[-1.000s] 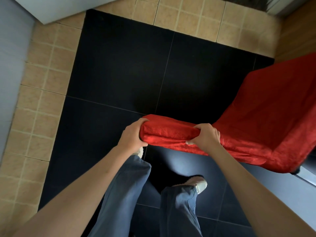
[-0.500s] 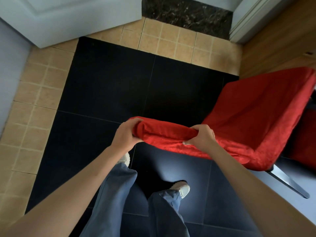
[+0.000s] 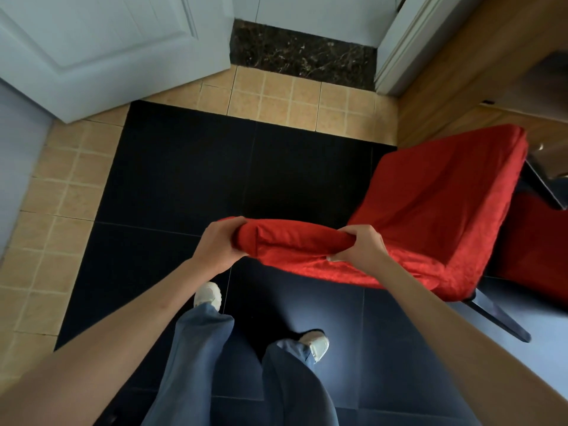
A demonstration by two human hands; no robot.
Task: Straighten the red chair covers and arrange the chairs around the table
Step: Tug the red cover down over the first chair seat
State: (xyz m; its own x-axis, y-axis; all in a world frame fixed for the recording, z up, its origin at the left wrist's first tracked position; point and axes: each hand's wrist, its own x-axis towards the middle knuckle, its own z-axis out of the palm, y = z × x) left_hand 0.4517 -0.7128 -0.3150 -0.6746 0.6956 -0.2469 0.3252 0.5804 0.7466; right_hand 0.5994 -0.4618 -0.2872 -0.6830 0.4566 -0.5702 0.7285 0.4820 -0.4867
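Red chair cover [image 3: 430, 207], right in the middle of the action on the head camera, stretched over a chair [image 3: 442, 192] that sits at the right of the dark floor tiles [image 3: 190, 179], backrest top toward the person. Left hand [image 3: 219, 245] clamps the left corner of the backrest top, fingers curled over the far side of the fabric roll, thumb side nearer the camera. Right hand [image 3: 361, 245] grips the same padded edge farther right, fingers wrapped over the top and down, bunching the cloth under the knuckles. Between the two hands the red fabric runs as a thick rounded ridge. One dark chair leg [image 3: 498, 318] juts out below the seat. Just beside it, at the far right edge, a second red-covered chair [image 3: 534, 250] shows partly. Blue trousers [image 3: 199, 364] and pale shoes [image 3: 209, 295] stand below, and a white door [image 3: 107, 47] fills the upper left.
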